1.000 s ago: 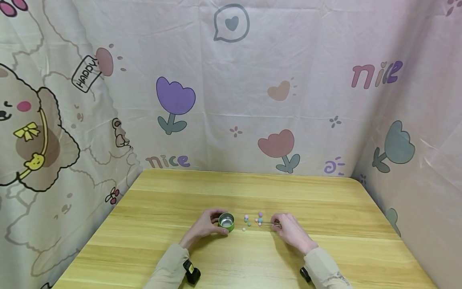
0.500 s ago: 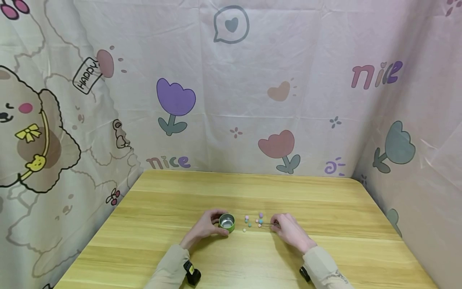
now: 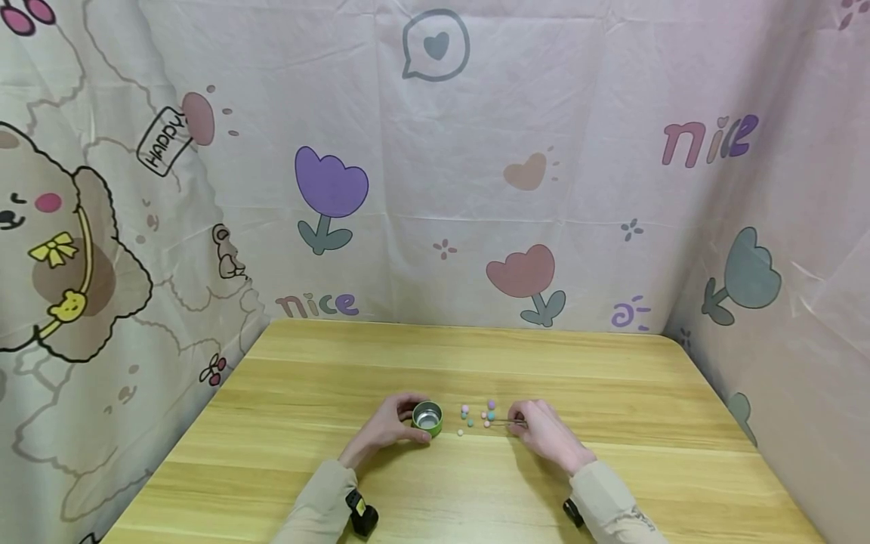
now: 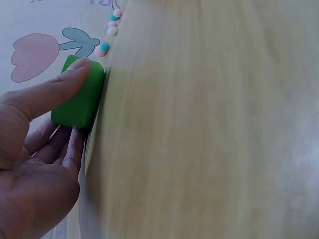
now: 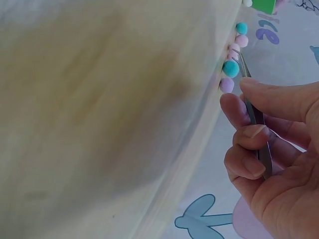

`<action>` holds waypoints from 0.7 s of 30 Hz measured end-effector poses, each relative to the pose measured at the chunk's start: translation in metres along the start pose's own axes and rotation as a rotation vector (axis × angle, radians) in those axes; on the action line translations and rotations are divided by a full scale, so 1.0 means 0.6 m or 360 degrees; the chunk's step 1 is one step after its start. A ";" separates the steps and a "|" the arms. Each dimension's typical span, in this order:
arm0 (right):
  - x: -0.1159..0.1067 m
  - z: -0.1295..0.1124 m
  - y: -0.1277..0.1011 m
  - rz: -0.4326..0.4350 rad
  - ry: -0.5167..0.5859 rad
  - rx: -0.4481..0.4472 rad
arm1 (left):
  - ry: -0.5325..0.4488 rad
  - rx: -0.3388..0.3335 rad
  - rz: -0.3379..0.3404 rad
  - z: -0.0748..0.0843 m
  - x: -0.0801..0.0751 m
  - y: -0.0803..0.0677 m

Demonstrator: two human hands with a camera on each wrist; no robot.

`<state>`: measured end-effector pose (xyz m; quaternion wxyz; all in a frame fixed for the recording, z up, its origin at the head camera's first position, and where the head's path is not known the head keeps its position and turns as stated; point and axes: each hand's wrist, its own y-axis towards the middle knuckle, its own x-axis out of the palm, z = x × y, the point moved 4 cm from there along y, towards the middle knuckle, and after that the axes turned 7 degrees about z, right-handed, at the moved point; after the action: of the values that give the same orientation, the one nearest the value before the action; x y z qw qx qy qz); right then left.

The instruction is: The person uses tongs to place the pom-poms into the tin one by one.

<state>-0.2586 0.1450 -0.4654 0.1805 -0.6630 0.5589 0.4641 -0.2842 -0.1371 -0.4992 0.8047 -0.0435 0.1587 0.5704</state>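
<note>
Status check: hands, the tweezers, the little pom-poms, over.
Left hand grips small green metal tin. Right hand pinches thin metal tweezers, tips among small pastel pom-pom balls on wooden table. Nothing blocking.

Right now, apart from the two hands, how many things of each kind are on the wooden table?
small round green metal tin: 1
thin grey metal tweezers: 1
small fuzzy pastel balls: 8, as far as the head view lets me count; they are very small
Total: 10
</note>
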 end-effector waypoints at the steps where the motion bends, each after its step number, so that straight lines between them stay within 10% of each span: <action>1: 0.000 0.000 0.000 -0.0002 -0.0001 -0.0003 | 0.0000 0.0001 0.0000 0.000 0.000 0.000; 21: 0.001 -0.017 0.007 -0.0017 0.0029 -0.0061 | 0.0019 0.0010 0.0003 0.003 0.000 -0.001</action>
<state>-0.2583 0.1355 -0.4593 0.1650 -0.6735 0.5481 0.4676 -0.2831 -0.1372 -0.4977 0.8035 -0.0442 0.1651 0.5703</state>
